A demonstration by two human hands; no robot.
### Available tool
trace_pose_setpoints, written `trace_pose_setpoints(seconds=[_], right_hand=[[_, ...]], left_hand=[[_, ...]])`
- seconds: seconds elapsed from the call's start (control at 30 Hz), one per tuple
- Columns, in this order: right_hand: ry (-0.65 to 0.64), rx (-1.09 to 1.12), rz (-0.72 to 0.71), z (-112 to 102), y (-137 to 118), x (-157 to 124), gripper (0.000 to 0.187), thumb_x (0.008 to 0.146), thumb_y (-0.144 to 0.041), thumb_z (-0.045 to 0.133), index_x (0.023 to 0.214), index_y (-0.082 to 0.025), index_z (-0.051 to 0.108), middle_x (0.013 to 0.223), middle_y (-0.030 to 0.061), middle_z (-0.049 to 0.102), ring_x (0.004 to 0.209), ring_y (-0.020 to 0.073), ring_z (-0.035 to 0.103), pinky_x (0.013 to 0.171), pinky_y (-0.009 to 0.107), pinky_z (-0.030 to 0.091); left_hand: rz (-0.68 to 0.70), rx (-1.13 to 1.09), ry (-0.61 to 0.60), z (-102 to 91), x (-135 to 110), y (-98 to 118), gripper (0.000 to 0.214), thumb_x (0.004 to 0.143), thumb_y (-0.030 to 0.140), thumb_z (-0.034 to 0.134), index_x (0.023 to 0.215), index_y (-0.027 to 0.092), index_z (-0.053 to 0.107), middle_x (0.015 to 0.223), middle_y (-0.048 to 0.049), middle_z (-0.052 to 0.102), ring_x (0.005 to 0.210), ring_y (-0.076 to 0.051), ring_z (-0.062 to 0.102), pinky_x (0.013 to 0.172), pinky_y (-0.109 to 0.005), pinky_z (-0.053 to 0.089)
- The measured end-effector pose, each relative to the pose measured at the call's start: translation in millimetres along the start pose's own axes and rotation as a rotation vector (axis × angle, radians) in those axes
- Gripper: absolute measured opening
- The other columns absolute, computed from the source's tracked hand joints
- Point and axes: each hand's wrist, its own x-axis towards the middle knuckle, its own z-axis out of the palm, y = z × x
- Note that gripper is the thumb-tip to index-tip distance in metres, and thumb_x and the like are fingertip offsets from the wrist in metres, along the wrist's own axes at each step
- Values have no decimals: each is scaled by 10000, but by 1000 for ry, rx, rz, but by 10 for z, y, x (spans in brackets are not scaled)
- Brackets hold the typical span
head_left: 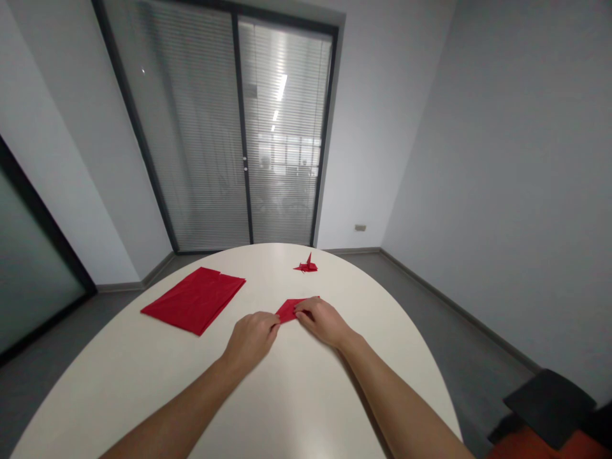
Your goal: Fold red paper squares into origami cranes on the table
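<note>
Left fingers and right fingers grip the folded red paper; align edges between them, then crease firmly.

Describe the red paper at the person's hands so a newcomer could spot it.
Start with the white, curved-edged table. On its far half, touched by both the left hand and the right hand, is a small folded red paper. Unlike the larger red paper to its left and the spiky red figure beyond it, only this one is touched.
</note>
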Motion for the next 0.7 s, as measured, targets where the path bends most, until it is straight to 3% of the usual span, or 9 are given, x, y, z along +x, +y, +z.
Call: trace_pose_setpoints(seconds=[0.13, 0.33, 0.7], right_hand=[[21, -38, -15, 36, 25, 5, 221, 954, -213, 512, 920, -219, 730, 961, 41, 747, 901, 208, 648, 878, 321, 439], [47, -48, 17, 82, 61, 6, 198, 934, -204, 535, 984, -224, 725, 998, 51, 737, 956, 221, 631, 871, 320, 444], [48, -42, 24, 103, 69, -3, 202, 924, -162, 552, 1056, -213, 696, 1027, 64, 711, 994, 212, 606, 880, 317, 443]], left_hand=[[-20, 25, 4, -32, 3, 26, 224, 934, 173, 528, 963, 235, 741, 916, -62, 724, 919, -219, 648, 810, -312, 474], [-48, 23, 16, -27, -1, 35, 247, 934, 156, 516, 1062, 228, 714, 953, -70, 707, 909, -216, 647, 812, -314, 475], [-33, 7, 87, 41, 35, 7, 198, 946, 155, 484, 841, 207, 643, 909, -51, 685, 891, -215, 585, 800, -321, 449]])
